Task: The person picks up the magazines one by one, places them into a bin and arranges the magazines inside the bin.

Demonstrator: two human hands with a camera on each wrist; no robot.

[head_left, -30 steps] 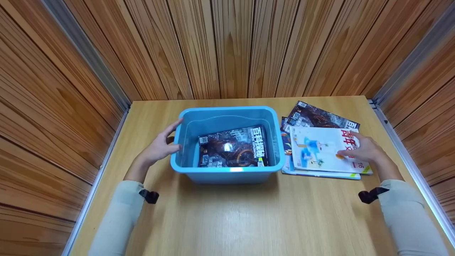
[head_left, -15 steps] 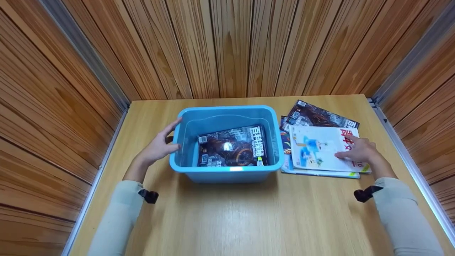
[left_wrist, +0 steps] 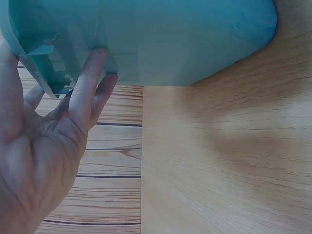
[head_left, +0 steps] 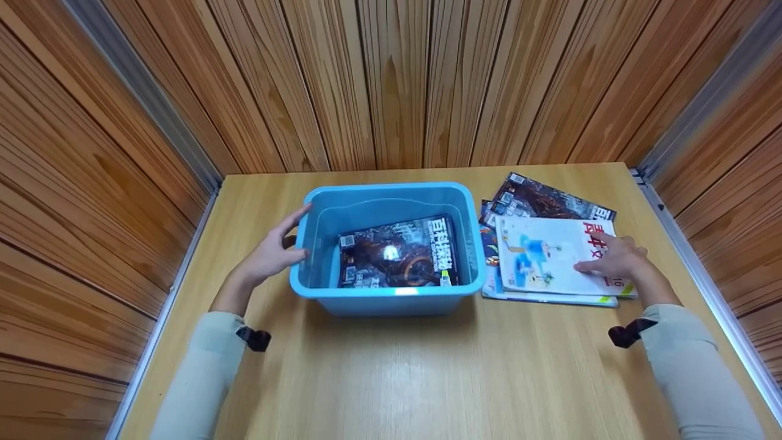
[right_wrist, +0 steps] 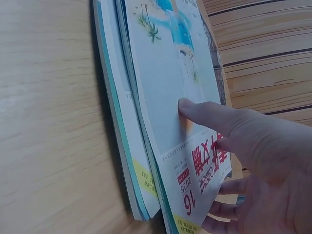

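item: white magazine (head_left: pixel 550 256), top of a fanned stack (head_left: pixel 544 296) on the bench (head_left: pixel 391 379), just right of the bin (head_left: pixel 383 293); its long axis runs left to right across the bench, title end toward the right hand. right hand (head_left: pixel 614 256): on the magazine's right end, thumb (right_wrist: pixel 209 114) flat on the cover, fingers curled under the near corner in the wrist view, so the grip pinches that end of the magazine. the magazine lies straight ahead of and under this hand; the left hand is well apart from it, on the far side of the bin. left hand (head_left: pixel 272 253): against the bin's left wall, fingers (left_wrist: pixel 87 80) straight and touching under the rim, grip wide, holding nothing. bin: blue plastic, open top, upright, between the two hands. contents: one dark magazine (head_left: pixel 397 253) lying flat on the floor. stack, other items: a dark-covered magazine (head_left: pixel 550 198) at the back, partly covered; teal-edged issues below the white one, count unclear.
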